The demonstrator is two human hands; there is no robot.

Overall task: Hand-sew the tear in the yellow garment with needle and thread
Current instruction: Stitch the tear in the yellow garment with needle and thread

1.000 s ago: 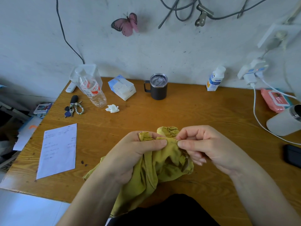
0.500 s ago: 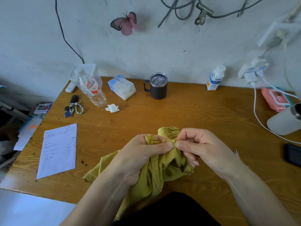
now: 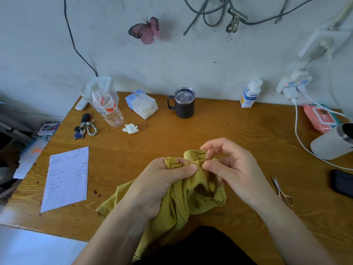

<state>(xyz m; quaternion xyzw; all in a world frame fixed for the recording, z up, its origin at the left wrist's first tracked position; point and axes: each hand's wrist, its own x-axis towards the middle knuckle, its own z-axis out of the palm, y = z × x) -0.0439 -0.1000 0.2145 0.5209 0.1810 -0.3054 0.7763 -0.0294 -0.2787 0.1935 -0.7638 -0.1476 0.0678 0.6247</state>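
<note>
left hand (image 3: 162,182): bare | right hand (image 3: 236,169): bare | lap: black clothing (image 3: 200,245)

Soft, even daylight; wide-angle view.
Faint shadows; the table's (image 3: 219,101) far edge bows toward the sides; lower left corner washes out.

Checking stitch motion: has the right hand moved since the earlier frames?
Yes. The right hand drew left, uncovering the scissors it hid earlier, still pinching the yellow garment.

A home desk: keys (image 3: 84,127), tissue pack (image 3: 142,105) and mug (image 3: 184,103) against a scuffed wall (image 3: 191,60).
</note>
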